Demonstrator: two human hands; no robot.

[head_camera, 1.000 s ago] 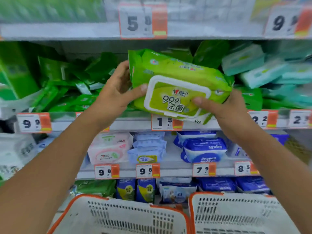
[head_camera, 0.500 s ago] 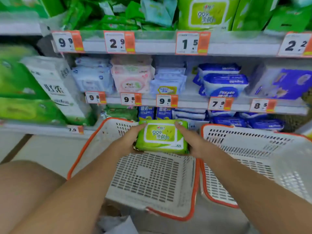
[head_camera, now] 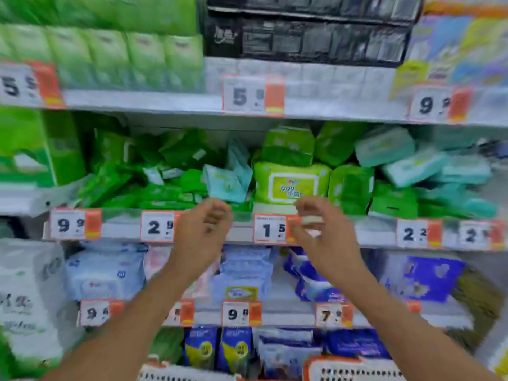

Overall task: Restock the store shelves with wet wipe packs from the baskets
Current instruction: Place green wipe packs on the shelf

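- Head view: both hands are raised in front of the middle shelf (head_camera: 247,215), just below a lime-green wet wipe pack (head_camera: 291,182) that stands on the shelf edge above the "1.5" price tag (head_camera: 270,229)
- The left hand (head_camera: 202,232) has loosely curled fingers and holds nothing; its grip is relaxed, not pressed on anything
- The right hand (head_camera: 324,237) is likewise spread loose with a gap between thumb and fingers; a pale blurred patch sits near its fingertips, and I cannot tell what that is
- The pack faces forward with its white-framed lid label showing, wedged between a tumbled pale teal pack (head_camera: 228,177) on one side and another green pack (head_camera: 350,188) on the other, with a further green pack (head_camera: 287,145) stacked on top
- Two white baskets with orange rims (head_camera: 346,367) show at the bottom edge; their contents are out of view
- Risk, as I judge it: the pack stands close to the shelf lip and carries weight above, so a brush from either hand could tip it forward and off
- The loose heap of green sachets (head_camera: 154,185) to the left looks unstable; a nudge may start a slide
- Motion blur suggests a quick head turn, so a hurried reach could miss
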